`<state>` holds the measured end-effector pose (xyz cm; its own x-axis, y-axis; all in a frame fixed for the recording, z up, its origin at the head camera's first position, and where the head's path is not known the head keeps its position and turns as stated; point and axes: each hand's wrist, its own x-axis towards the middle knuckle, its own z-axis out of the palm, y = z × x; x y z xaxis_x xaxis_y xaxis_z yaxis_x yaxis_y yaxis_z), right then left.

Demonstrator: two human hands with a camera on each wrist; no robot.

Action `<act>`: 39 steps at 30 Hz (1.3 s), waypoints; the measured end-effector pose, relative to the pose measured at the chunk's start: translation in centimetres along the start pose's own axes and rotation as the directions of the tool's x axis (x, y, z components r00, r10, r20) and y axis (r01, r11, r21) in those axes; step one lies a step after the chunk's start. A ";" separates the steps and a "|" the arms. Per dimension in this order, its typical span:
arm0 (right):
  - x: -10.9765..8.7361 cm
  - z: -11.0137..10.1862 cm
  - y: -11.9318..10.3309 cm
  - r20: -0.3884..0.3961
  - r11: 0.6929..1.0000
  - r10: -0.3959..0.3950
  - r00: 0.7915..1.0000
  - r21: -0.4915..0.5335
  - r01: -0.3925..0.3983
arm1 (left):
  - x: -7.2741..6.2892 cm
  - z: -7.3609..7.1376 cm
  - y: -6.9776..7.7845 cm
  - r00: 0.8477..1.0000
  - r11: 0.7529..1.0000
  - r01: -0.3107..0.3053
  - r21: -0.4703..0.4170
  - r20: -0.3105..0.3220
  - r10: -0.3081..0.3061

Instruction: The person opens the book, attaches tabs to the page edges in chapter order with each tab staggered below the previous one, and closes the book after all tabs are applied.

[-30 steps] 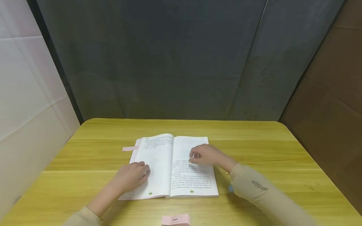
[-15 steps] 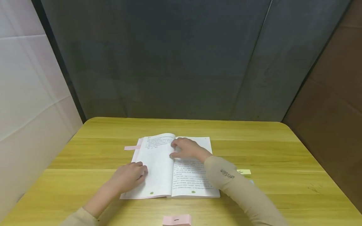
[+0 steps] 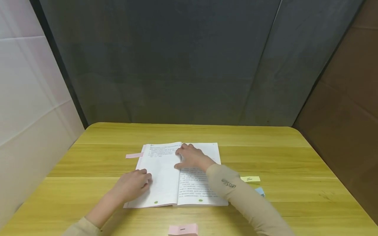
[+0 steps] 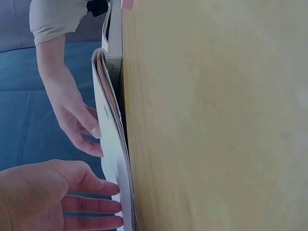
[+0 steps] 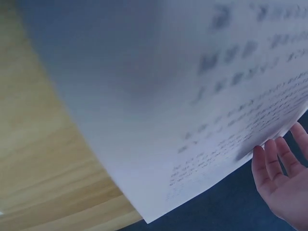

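An open paperback book point(image 3: 163, 182) lies on the middle of the wood-grain table point(image 3: 88, 164), a pink paper tab point(image 3: 134, 155) projecting from its left edge. The left hand point(image 3: 134, 186), fingers relaxed and gripping nothing, rests on the left page, while the right hand point(image 3: 192, 157), thumb and fingers spread and likewise holding nothing, lies across the gutter. Right of the book are a yellow slip point(image 3: 251, 179) and a blue slip point(image 3: 260, 191); a pink slip point(image 3: 183, 229) lies below it, near the wearer.
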<state>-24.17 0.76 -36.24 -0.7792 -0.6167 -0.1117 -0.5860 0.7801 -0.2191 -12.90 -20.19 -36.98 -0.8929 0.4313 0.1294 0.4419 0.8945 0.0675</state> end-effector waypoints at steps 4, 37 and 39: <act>0.0 0.1 -0.2 -0.011 1.000 -0.007 1.000 -0.022 0.007 | 0.0 0.1 -0.2 1.000 1.000 -0.004 0.005 -0.007 0.004; -2.9 0.8 -1.2 0.006 0.987 -0.081 0.997 -0.138 0.081 | 0.3 0.2 -0.3 0.999 1.000 -0.031 -0.001 -0.016 0.031; -3.1 0.9 -1.3 0.015 0.986 -0.085 0.996 -0.146 0.086 | 0.2 0.2 -0.3 0.999 1.000 -0.031 -0.003 -0.016 0.031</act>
<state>-20.78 1.58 -36.47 -0.7230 -0.6824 -0.1071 -0.6773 0.7308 -0.0842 -13.25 -20.32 -37.16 -0.8773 0.4568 0.1472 0.4696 0.8804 0.0664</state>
